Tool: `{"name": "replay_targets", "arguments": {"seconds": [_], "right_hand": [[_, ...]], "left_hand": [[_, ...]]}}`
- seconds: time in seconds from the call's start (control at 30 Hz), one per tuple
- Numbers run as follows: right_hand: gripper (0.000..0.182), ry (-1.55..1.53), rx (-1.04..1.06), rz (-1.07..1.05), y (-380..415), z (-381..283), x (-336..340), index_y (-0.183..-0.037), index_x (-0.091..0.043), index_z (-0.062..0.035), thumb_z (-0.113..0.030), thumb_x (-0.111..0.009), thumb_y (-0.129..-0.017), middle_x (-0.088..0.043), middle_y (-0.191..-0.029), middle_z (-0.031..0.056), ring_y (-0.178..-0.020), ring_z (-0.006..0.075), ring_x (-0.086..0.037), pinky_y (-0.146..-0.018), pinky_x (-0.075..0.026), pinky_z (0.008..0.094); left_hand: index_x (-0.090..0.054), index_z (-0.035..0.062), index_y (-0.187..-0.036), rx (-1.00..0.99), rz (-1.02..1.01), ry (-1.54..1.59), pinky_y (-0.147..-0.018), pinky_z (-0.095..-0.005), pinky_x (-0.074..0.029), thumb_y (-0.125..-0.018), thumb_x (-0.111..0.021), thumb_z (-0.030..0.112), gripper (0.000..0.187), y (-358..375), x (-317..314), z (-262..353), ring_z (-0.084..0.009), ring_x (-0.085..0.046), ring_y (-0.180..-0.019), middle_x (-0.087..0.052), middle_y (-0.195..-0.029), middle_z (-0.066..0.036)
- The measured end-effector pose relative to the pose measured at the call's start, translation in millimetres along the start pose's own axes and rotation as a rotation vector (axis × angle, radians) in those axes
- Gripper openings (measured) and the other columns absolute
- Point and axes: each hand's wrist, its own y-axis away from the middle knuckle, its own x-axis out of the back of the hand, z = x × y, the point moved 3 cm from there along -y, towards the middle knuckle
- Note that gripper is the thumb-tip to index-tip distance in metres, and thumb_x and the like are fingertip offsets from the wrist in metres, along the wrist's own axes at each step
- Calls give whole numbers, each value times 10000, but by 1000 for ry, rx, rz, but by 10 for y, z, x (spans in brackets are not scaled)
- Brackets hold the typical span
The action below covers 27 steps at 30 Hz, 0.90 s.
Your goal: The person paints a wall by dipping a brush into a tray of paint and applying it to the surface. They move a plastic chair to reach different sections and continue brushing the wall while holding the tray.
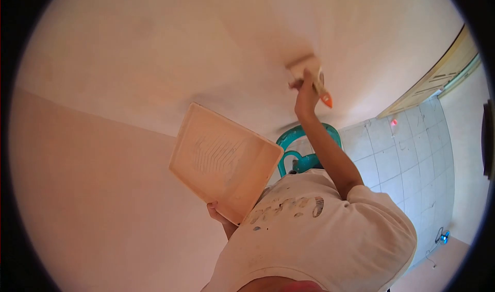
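Observation:
My right hand [306, 88] is closed on a wide paintbrush [312, 68], whose bristles meet the pale pinkish wall [232, 44]. The brush's handle has an orange end that points down past my wrist. With my left hand [218, 212] I grip the lower left edge of a paint tray [216, 163]. Thumb and part of the hand show at its rim; the other fingers are hidden beneath. The tray is coated in peach-toned paint and has ridged lines in its middle. It tilts close to my chest, beside the wall.
A green plastic chair [332, 132] stands below my right arm, by the wall. Tiled floor [417, 153] stretches to the right, with a small red glowing spot [394, 122] and a blue-lit object with a cord [444, 237]. A wooden door [433, 83] is at the upper right.

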Motion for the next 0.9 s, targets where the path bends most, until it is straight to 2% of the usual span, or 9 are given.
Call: {"name": "replay_targets", "arguments": {"seconds": [0.17, 0.27, 0.37, 0.4, 0.5, 0.67, 0.77, 0.83, 0.9], "right_hand": [[265, -65, 202, -211, -21, -733, -249, -1015, -495, -30, -258, -616, -959, -602, -794, 81, -576, 172, -610, -571, -487, 280], [269, 45, 202, -162, -143, -400, 97, -1043, -506, -17, -255, -606, -966, -607, -764, 77, -529, 156, -591, -570, -486, 278], [312, 350, 72, -115, -40, 276, 723, -1103, -524, -8, -287, -587, -979, -604, -682, 70, -559, 142, -601, -587, -504, 283], [312, 357, 74, -119, 61, 424, 861, -1103, -524, -8, -287, -587, -979, -604, -682, 70, -559, 142, -601, -587, -504, 283], [334, 264, -136, 101, 157, 730, 1141, -1092, -549, -16, -325, -597, -973, -623, -733, 88, -569, 160, -607, -590, -527, 300], [297, -18, -133, 107, -195, 386, 696, -1066, -554, -23, -295, -610, -960, -634, -796, 107, -559, 184, -601, -623, -544, 327], [304, -76, -7, -5, -133, -71, 464, -1083, -532, -8, -279, -596, -960, -623, -793, 88, -588, 178, -627, -629, -544, 326], [300, -37, -10, -10, -207, 321, 708, -1086, -532, -11, -277, -596, -961, -618, -786, 83, -595, 173, -632, -618, -536, 319], [297, -3, 0, -16, -244, 655, 931, -1089, -532, -15, -276, -596, -962, -613, -779, 79, -602, 168, -637, -608, -529, 311]], "left_hand": [[-498, 1, -1258, -71, 207, -335, -932, -419, -470, -792, -467, 232, 521, 4, 289, 12, -292, -544, -1102, -578, -1178, -128], [-483, -2, -1287, 39, -140, 124, -949, -423, -463, -781, -468, 233, 558, 15, 278, -11, -311, -540, -1123, -570, -1220, -141], [-462, -3, -1325, 64, 64, -83, -967, -423, -452, -773, -471, 237, 602, 86, -234, 52, -321, -536, -1139, -560, -1259, -151], [-504, 32, -1137, 80, 107, -42, -922, -399, -455, -787, -467, 220, 399, 94, -358, 56, -278, -539, -1051, -576, -1132, -99], [-542, 76, -925, 98, 166, -16, -874, -373, -458, -800, -461, 203, 196, 96, -544, 78, -235, -541, -963, -590, -989, -41], [-534, 80, -919, 1, 211, -268, -884, -376, -456, -795, -465, 212, 194, 130, 136, 41, -238, -543, -976, -592, -998, -41], [-544, -39, -1077, -178, 182, -330, -787, -387, -543, -890, -537, 145, 263, 88, 28, 81, -254, -615, -932, -622, -1078, -140], [-547, -12, -968, -1, 115, 13, -773, -359, -537, -912, -556, 117, 141, 45, -192, 109, -214, -609, -902, -625, -1037, -120], [-543, 7, -950, -56, 138, -160, -813, -359, -514, -899, -535, 137, 141, 28, 95, 121, -214, -595, -936, -621, -1044, -103]]}}
